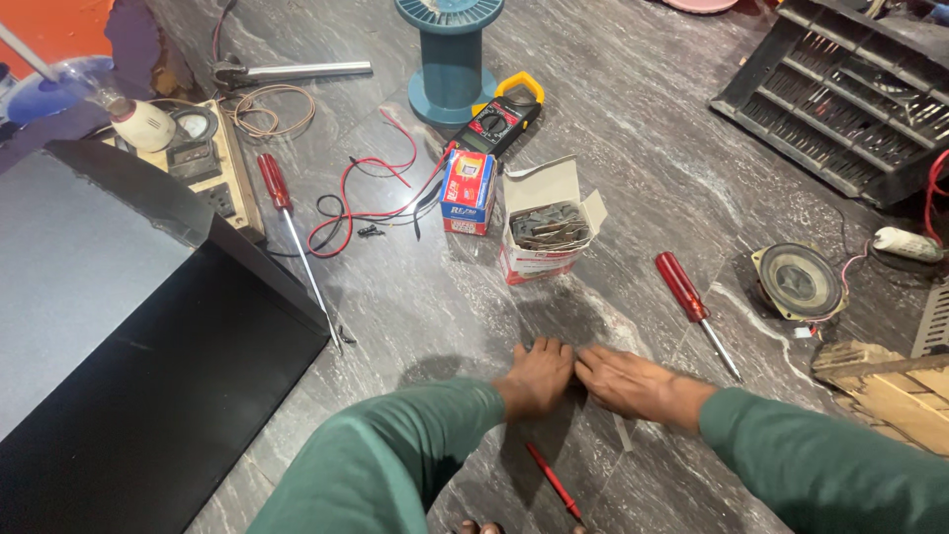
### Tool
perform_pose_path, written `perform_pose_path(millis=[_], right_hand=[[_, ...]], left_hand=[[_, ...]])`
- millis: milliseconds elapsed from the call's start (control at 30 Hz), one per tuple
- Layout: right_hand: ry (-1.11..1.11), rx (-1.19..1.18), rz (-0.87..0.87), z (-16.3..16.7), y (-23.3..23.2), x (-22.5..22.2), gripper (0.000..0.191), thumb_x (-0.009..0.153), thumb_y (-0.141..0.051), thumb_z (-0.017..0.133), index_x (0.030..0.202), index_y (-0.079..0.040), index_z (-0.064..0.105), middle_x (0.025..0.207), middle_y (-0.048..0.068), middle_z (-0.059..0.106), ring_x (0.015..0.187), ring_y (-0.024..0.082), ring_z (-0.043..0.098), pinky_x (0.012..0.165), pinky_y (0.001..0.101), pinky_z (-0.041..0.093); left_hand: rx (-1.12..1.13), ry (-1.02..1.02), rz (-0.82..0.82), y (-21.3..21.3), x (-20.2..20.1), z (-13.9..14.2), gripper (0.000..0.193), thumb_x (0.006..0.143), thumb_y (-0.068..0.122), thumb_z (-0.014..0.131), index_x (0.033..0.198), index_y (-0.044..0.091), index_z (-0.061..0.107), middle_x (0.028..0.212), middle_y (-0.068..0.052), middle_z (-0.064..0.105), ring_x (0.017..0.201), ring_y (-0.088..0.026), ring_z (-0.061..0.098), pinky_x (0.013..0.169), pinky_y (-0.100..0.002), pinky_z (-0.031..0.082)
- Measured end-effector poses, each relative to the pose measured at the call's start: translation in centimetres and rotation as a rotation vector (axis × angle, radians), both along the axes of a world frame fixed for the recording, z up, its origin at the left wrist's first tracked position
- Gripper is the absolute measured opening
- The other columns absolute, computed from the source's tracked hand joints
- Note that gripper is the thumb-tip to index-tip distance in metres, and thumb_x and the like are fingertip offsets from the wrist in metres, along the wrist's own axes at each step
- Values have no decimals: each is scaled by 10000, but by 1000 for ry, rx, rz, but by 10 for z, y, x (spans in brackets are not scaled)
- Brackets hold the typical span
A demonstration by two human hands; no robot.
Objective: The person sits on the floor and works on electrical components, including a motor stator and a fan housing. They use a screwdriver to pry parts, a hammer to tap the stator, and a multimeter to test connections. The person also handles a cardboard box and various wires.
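Left hand (539, 376): I see it pressed flat on the grey marble floor (643, 148), fingers together, gripping nothing.
Right hand (633, 384): flat beside it, fingertips touching the left's; fingers extended, holding nothing.
Nearest things: slim red probe (554, 483) just below the hands; red-handled screwdriver (695, 309) to the right.
Beyond: open cardboard box of metal pieces (547, 229), clamp meter (506, 116).

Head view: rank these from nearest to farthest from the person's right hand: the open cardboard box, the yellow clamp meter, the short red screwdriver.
1. Short red screwdriver, just right of the right hand.
2. Open cardboard box, ahead, slightly left.
3. Yellow clamp meter, farthest, beyond the box.
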State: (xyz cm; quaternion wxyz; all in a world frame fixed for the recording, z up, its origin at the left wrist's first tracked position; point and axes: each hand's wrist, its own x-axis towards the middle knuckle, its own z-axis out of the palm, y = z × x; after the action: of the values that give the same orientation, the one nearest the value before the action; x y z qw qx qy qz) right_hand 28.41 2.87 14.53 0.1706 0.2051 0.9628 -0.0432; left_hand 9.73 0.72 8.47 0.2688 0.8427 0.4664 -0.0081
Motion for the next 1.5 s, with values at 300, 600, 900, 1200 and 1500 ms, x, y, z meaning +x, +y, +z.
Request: perform_pose_path(millis=[300, 600, 900, 1200, 1500], right_hand=[[-48, 57, 11, -8, 0, -7, 315, 872, -85, 585, 1098, 134, 588, 1051, 223, 615, 979, 311, 646, 889, 394, 548], [-187, 243, 219, -5, -3, -5, 355, 834, -128, 612, 1052, 146, 668, 958, 217, 633, 872, 292, 649, 737, 362, 554], [-116, 82, 7, -15, -9, 3, 383, 913, -163, 561, 1159, 130, 591, 1113, 235, 615, 1046, 347, 628, 872, 410, 530], [374, -248, -664, 15, 18, -19, 208, 1028, -87, 445, 1106, 0, 617, 928, 164, 699, 827, 298, 729, 754, 417, 602], [1153, -277, -805, 116, 78, -69, 200, 993, -119, 687, 1120, 28, 635, 908, 131, 717, 844, 170, 641, 745, 368, 532]], left_hand=[[48, 98, -75, -1, 1, 18, 592, 799, 115, 747, 1319, -55, 523, 1331, -220, 530, 1283, -378, 518, 996, -617, 435], [285, 197, -340, 3, -3, 13, 313, 843, 132, 707, 1106, -36, 682, 1126, -222, 648, 1030, -344, 685, 750, -502, 597], [202, 28, -366, 10, -14, 11, 328, 759, 19, 718, 1072, -64, 660, 1124, -258, 635, 1037, -376, 690, 847, -424, 591], [349, -353, 8, 29, -52, 46, 387, 873, 39, 636, 1224, -26, 487, 1207, -243, 509, 1116, -432, 605, 937, -465, 531], [768, -516, 151, 52, -88, 121, 374, 985, 257, 605, 1256, 35, 473, 1231, -200, 474, 1174, -400, 514, 993, -510, 403]])
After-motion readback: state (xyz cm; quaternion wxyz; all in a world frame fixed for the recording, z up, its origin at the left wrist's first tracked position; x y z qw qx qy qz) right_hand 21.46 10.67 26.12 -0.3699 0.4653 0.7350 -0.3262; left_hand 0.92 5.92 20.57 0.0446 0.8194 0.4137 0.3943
